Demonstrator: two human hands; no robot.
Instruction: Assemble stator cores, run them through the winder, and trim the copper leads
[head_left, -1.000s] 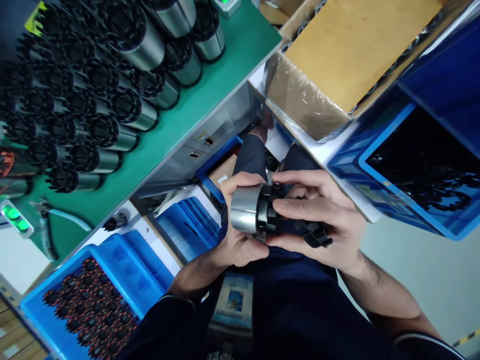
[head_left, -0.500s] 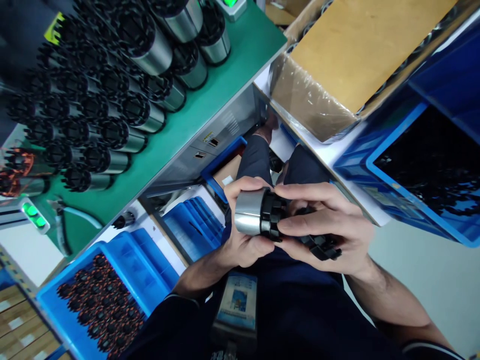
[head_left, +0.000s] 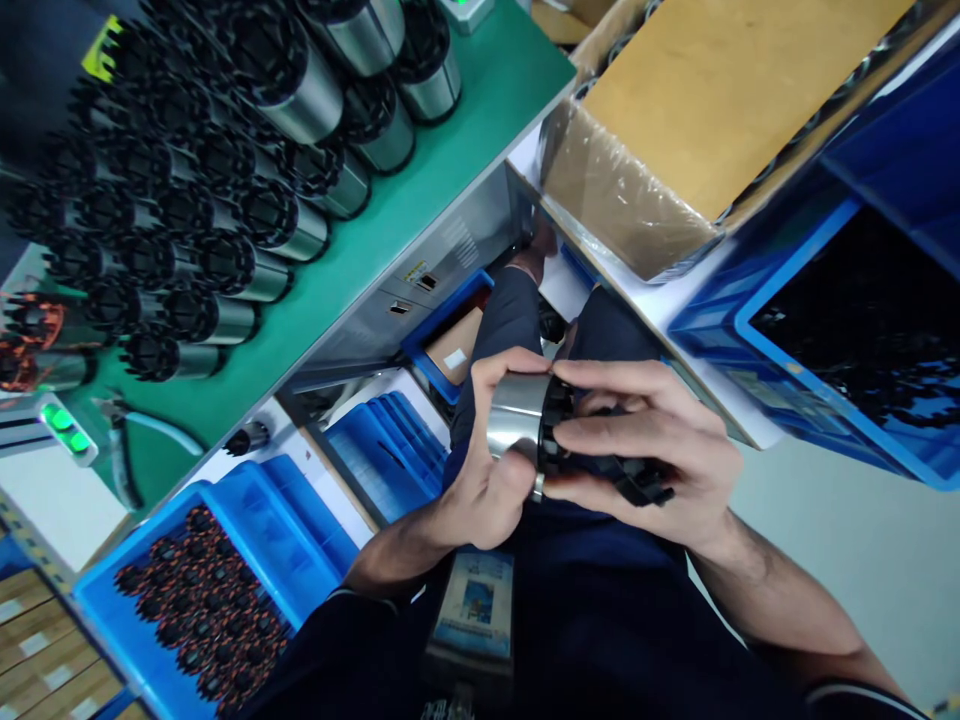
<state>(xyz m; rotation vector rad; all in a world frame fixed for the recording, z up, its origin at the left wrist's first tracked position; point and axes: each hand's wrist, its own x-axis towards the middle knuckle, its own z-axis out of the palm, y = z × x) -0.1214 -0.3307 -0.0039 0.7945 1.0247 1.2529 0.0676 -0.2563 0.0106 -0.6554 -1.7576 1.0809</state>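
Note:
In front of my waist, my left hand [head_left: 486,495] wraps round a silver metal stator core [head_left: 516,415], its thumb bent against the lower side. A black toothed plastic end piece [head_left: 553,415] sits at the core's right end. My right hand [head_left: 667,440] has its fingertips on that end piece and on the core's edge. More black plastic pieces [head_left: 637,482] are tucked under its fingers and in its palm, partly hidden.
Rows of stator cores [head_left: 277,220] stand on the green bench [head_left: 420,190], with pliers [head_left: 124,450] near its edge. A blue bin [head_left: 97,580] holds copper-wound parts. To the right are a carton [head_left: 622,190] and a blue crate [head_left: 750,330] of black pieces.
The stator core has shifted slightly right and turned a little in my hands. My left thumb has moved from the black end piece onto the metal side. My right fingers remain on the end.

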